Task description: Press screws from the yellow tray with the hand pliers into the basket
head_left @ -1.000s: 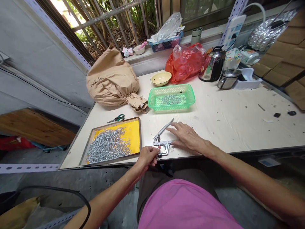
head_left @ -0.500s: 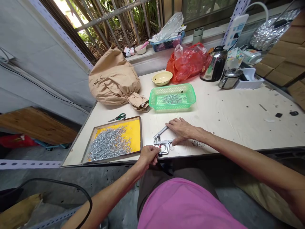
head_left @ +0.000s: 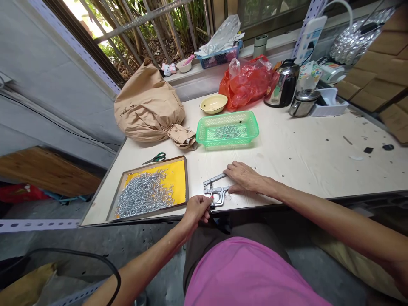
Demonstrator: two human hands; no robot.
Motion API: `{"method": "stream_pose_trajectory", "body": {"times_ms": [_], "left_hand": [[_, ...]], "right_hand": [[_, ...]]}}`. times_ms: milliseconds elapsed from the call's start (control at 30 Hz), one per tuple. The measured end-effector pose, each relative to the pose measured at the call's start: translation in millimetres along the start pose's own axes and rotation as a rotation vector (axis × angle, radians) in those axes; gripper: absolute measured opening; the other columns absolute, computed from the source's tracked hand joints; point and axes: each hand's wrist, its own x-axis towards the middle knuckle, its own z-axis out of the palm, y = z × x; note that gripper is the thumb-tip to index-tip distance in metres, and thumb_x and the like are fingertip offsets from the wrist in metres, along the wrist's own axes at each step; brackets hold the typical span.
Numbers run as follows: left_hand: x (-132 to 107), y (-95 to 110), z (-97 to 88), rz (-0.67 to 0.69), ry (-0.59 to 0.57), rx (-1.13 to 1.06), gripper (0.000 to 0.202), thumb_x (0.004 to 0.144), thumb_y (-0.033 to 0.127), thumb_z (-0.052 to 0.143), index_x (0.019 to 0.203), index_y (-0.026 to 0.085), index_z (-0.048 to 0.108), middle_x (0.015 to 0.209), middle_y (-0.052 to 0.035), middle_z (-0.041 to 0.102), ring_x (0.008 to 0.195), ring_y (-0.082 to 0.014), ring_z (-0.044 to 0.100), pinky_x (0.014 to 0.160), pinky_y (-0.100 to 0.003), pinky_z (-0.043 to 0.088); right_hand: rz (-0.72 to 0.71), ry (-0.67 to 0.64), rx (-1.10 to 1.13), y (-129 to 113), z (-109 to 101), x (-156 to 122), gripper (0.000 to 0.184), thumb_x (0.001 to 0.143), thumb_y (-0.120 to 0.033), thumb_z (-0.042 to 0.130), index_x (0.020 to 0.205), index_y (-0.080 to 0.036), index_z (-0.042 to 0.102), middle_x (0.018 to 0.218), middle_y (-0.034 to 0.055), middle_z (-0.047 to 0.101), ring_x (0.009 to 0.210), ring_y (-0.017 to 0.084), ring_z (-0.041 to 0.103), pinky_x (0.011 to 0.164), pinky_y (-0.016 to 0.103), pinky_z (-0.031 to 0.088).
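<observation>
On the table's front edge lie silver hand-press pliers (head_left: 219,190), like snap-fastener pliers, with a spring by the jaw and a bit of red at its tip. My right hand (head_left: 244,177) is wrapped round their two handles from the right. At the jaw, my left hand (head_left: 197,208) has thumb and forefinger pinched together; whatever they hold is too small and covered to name. Left of it, a shallow tray (head_left: 187,180) with a yellow lining holds a heap of small silver metal pieces (head_left: 143,193).
Beyond the tray lie green-handled scissors (head_left: 159,157). A green basket (head_left: 228,142) with more metal pieces stands behind the pliers. Further back are a tied brown sack (head_left: 149,106), a yellow bowl (head_left: 213,104), a red plastic bag (head_left: 247,85) and a kettle (head_left: 282,85).
My right hand has pressed the pliers' upper handle lower, closer to the lower one. My left hand stays pinched at the jaw. The whole view has shifted slightly.
</observation>
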Motion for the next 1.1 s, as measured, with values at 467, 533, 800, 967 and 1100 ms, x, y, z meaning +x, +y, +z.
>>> {"method": "stream_pose_trajectory", "body": {"times_ms": [467, 533, 800, 967, 1100], "left_hand": [[22, 24, 12.4, 1.001, 0.193, 0.951, 0.058, 0.081, 0.027, 0.062, 0.133, 0.015, 0.038, 0.134, -0.0153, 0.047, 0.126, -0.0295, 0.042, 0.104, -0.047, 0.038], [29, 31, 13.8, 0.991, 0.104, 1.013, 0.059, 0.081, 0.027, 0.061, 0.133, 0.013, 0.037, 0.134, -0.0159, 0.048, 0.124, -0.0286, 0.044, 0.104, -0.045, 0.039], [27, 51, 21.7, 0.909, 0.103, 1.237, 0.05, 0.083, 0.034, 0.058, 0.125, 0.009, 0.047, 0.111, -0.0136, 0.057, 0.104, -0.0278, 0.05, 0.084, -0.039, 0.048], [29, 54, 24.4, 0.883, 0.135, 1.25, 0.023, 0.091, 0.034, 0.046, 0.099, 0.016, 0.059, 0.101, -0.0085, 0.06, 0.098, -0.0246, 0.053, 0.074, -0.035, 0.048], [30, 55, 23.8, 0.86, 0.152, 1.232, 0.02, 0.091, 0.032, 0.048, 0.098, 0.017, 0.06, 0.099, -0.0076, 0.061, 0.097, -0.0243, 0.054, 0.074, -0.035, 0.05]], "right_hand": [[0.003, -0.014, 0.02, -9, 4, -6, 0.05, 0.073, -0.04, 0.074, 0.111, -0.012, 0.057, 0.107, 0.0126, 0.058, 0.099, 0.027, 0.05, 0.082, 0.037, 0.045], [-0.013, -0.041, 0.024, -6, 1, -9, 0.062, 0.07, -0.037, 0.076, 0.119, -0.01, 0.052, 0.112, 0.0142, 0.057, 0.102, 0.027, 0.05, 0.084, 0.038, 0.045], [0.043, -0.082, -0.046, -2, -4, -11, 0.031, 0.079, -0.029, 0.068, 0.104, -0.012, 0.061, 0.103, 0.0131, 0.06, 0.096, 0.025, 0.053, 0.078, 0.033, 0.043], [0.063, -0.077, -0.011, -5, 3, -5, 0.01, 0.088, -0.022, 0.057, 0.09, -0.015, 0.064, 0.092, 0.0084, 0.063, 0.087, 0.019, 0.057, 0.075, 0.028, 0.04], [0.095, -0.017, 0.028, -2, 8, -4, 0.012, 0.088, -0.024, 0.057, 0.089, -0.016, 0.065, 0.09, 0.0075, 0.063, 0.086, 0.019, 0.057, 0.073, 0.027, 0.039]]}}
